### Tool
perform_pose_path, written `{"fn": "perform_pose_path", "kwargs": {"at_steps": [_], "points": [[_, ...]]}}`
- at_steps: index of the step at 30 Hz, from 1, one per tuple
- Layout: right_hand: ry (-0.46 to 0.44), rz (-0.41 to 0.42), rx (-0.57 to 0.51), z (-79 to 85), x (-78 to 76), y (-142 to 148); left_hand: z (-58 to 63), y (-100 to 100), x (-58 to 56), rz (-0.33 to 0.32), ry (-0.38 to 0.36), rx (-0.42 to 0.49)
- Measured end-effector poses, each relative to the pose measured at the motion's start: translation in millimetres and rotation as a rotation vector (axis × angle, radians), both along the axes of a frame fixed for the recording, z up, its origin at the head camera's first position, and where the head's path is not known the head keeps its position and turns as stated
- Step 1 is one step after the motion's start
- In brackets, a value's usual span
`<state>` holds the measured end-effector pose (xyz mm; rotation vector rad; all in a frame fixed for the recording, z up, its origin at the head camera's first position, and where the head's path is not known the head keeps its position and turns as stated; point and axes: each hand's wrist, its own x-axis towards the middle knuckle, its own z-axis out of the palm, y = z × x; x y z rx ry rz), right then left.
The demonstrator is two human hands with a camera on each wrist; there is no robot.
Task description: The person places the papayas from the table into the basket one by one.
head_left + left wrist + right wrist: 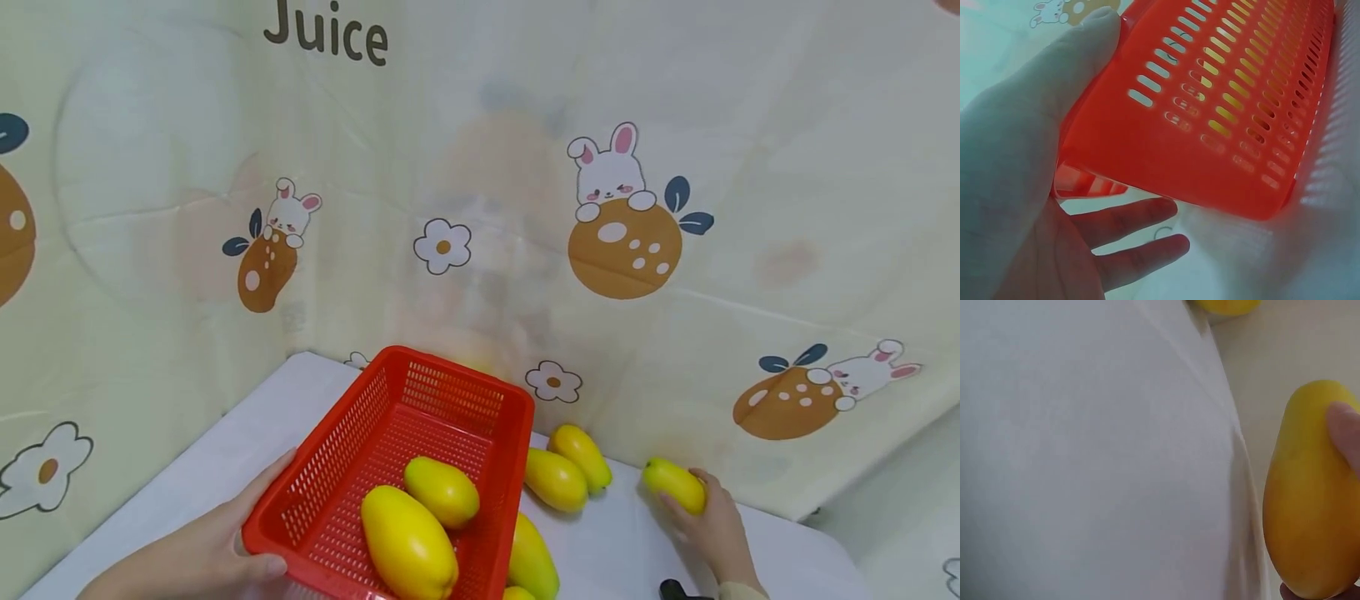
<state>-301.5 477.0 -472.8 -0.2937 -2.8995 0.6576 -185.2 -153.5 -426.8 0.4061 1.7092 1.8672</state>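
Observation:
My left hand (202, 533) grips the near left corner of a red plastic basket (330, 417), thumb over the rim. In the left wrist view, the thumb (1085, 50) lies along the basket's rim and two fingers (1141, 253) stretch out below it. Two yellow mangoes lie inside, a larger one (408, 542) and a smaller one (442, 492). At the table's back edge, right of the basket, my right hand (712, 521) holds another yellow mango (671, 483). The right wrist view shows that mango (1313, 494) between thumb and fingers.
Several loose mangoes (557, 480) lie on the white table (607, 550) along the basket's right side. A patterned cloth (480, 167) hangs behind the table. Near my right wrist, a black object (675, 590) shows at the lower frame edge.

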Motion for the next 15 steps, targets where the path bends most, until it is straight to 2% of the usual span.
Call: {"fn": "perform_pose_path", "kwargs": {"at_steps": [3, 6, 8, 10, 15], "points": [[-0.004, -0.037, -0.038, 4.3, 12.7, 3, -4.4, -3, -3.8, 0.026, 0.087, -0.099], [0.020, -0.075, -0.067, 8.4, 24.1, 2, -9.2, -8, -8.6, 0.073, 0.241, -0.260], [0.034, -0.089, -0.085, 11.7, 30.6, 1, -12.0, -12, -11.1, 0.082, 0.318, -0.325], [0.040, -0.096, -0.102, 16.6, 36.6, 0, -14.2, -14, -12.7, 0.086, 0.373, -0.346], [0.098, -0.117, -0.101, 32.4, 53.3, -6, -16.6, -12, -15.5, 0.093, 0.405, -0.367]]}}
